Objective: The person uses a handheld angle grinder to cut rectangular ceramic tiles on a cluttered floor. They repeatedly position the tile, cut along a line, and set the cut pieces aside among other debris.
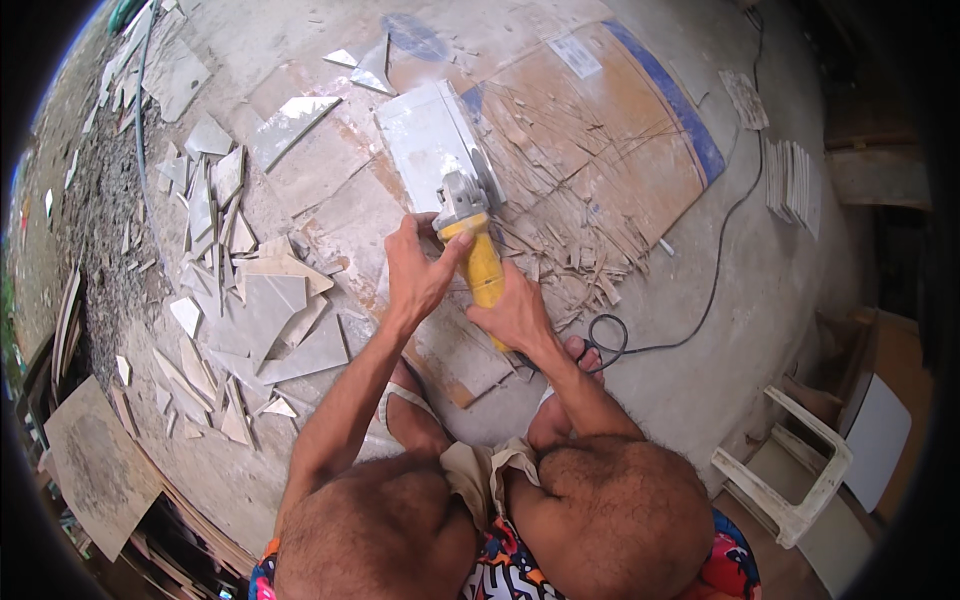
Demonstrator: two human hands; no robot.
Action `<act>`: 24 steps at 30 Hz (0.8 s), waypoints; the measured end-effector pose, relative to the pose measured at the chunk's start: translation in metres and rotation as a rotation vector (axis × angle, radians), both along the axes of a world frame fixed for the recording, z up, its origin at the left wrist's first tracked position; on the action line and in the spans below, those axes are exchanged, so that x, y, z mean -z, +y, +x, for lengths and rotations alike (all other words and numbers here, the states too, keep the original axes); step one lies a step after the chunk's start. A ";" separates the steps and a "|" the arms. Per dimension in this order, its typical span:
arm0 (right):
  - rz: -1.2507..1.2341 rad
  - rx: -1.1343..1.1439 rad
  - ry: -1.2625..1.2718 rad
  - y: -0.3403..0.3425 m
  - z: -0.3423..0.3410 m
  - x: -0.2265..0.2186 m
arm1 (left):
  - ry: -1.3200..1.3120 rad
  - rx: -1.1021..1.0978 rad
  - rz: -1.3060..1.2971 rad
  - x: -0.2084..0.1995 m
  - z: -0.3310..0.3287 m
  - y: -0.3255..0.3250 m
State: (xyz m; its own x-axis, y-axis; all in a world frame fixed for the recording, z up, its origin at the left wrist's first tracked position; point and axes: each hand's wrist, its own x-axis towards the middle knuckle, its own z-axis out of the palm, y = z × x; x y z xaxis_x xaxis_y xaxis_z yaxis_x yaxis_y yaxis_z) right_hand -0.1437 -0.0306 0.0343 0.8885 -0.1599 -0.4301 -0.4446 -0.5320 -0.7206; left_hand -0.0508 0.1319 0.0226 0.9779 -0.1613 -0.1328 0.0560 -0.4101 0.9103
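A yellow angle grinder [484,268] with a grey metal head points away from me, over the near end of a pale, dusty tile [415,135]. Wrapped round the rear of its body is my right hand [516,308]. My left hand [415,268] grips the front, its thumb on the yellow casing and its fingers by the head, partly hidden. The disc is mostly out of sight at the head's right side, along the tile's right edge. I cannot tell whether it spins or touches the tile.
Broken tile pieces [285,315] lie heaped on the left. At right are a flattened cardboard sheet [640,130] strewn with thin offcuts, a looping black cord [715,275], stacked tiles [792,190] and a dirty white stool frame [800,510]. My feet stand close behind the grinder.
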 end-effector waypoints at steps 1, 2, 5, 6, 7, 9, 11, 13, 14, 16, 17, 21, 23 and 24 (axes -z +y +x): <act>0.008 0.009 0.000 0.000 0.001 0.000 | -0.013 -0.013 -0.017 -0.001 0.000 -0.001; 0.015 0.020 0.006 0.000 0.001 0.000 | -0.015 -0.023 -0.027 -0.002 -0.001 -0.001; 0.054 0.024 0.021 0.000 0.006 -0.002 | -0.006 -0.051 -0.003 -0.007 0.001 -0.001; 0.049 0.019 0.020 0.000 0.007 -0.003 | 0.009 -0.061 -0.007 -0.008 0.001 -0.002; 0.042 0.017 0.019 0.001 0.007 -0.004 | 0.023 -0.072 -0.015 -0.009 0.001 -0.003; 0.041 0.017 0.040 -0.001 0.008 -0.006 | 0.060 -0.081 -0.031 -0.010 0.000 -0.004; 0.060 0.020 0.065 -0.002 0.011 -0.007 | 0.097 -0.080 -0.041 -0.010 0.001 -0.004; 0.051 0.023 0.061 -0.001 0.013 -0.008 | 0.047 -0.078 -0.012 -0.010 0.003 -0.004; 0.047 0.022 0.055 0.000 0.012 -0.008 | 0.023 -0.079 0.002 -0.010 0.003 -0.004; 0.053 0.017 0.036 0.000 0.010 -0.007 | 0.036 -0.056 0.018 -0.010 0.003 -0.003; 0.050 0.016 0.038 -0.001 0.009 -0.007 | 0.047 -0.048 0.027 -0.010 0.002 -0.003; 0.071 0.011 -0.001 -0.003 0.006 -0.005 | 0.043 -0.061 -0.003 -0.009 0.000 -0.004; 0.069 0.009 -0.011 -0.003 0.006 -0.004 | 0.046 -0.063 -0.015 -0.010 0.001 -0.003; 0.070 0.006 -0.003 -0.003 0.006 -0.004 | 0.051 -0.053 -0.002 -0.010 0.001 -0.003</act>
